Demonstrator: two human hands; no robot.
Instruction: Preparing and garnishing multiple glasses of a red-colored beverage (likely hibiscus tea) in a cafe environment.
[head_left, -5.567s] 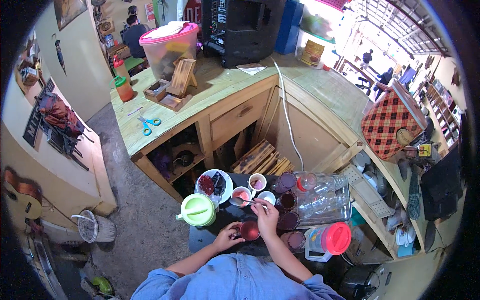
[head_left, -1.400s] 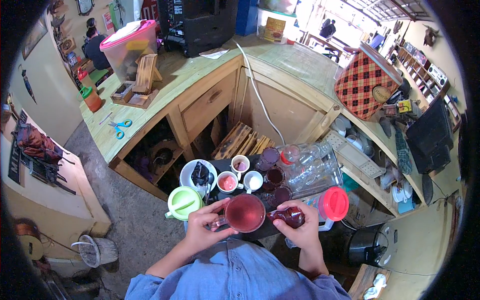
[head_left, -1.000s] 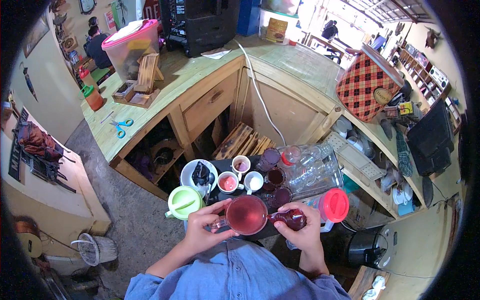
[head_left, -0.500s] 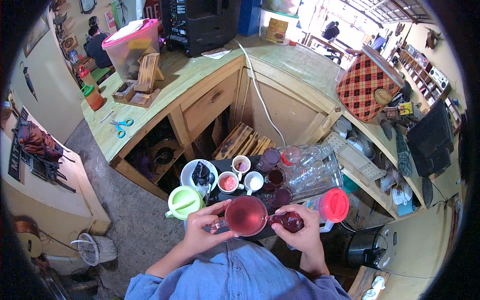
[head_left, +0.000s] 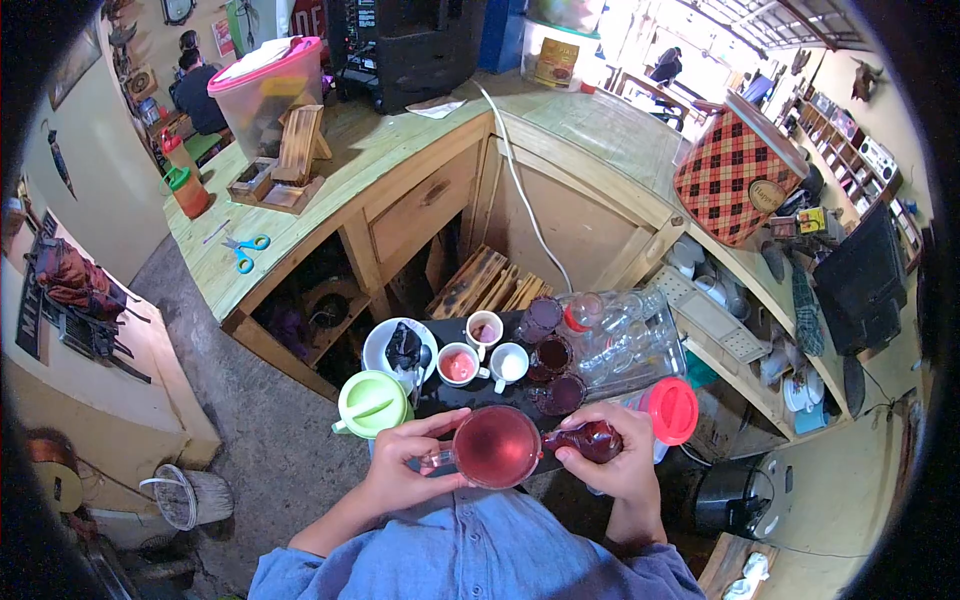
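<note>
My left hand [head_left: 408,462] is closed on the handle side of a clear glass mug [head_left: 497,447] holding red liquid. In my right hand [head_left: 628,468] lies a small dark red bottle [head_left: 592,441], tilted nearly flat, its narrow neck at the mug's right rim. Whether liquid runs from it I cannot tell. Just beyond stand a cup with pink contents [head_left: 458,366], a white cup [head_left: 509,364] and a cup with dark residue [head_left: 484,328]. Several dark glasses [head_left: 551,357] stand to their right. A white bowl [head_left: 376,350] holds a black bag and a spoon.
A green-lidded pitcher [head_left: 372,403] stands at the left, a red-lidded pitcher [head_left: 672,412] at the right. Clear glassware fills a tray [head_left: 625,350]. The wooden counter [head_left: 225,270] bears scissors [head_left: 246,252], an orange bottle [head_left: 187,195] and a plaid container [head_left: 735,175]. People are farther off.
Both hands, with the mug and the bottle, have shifted slightly to the right and a little nearer to me. The bottle's neck stays at the mug's rim.
</note>
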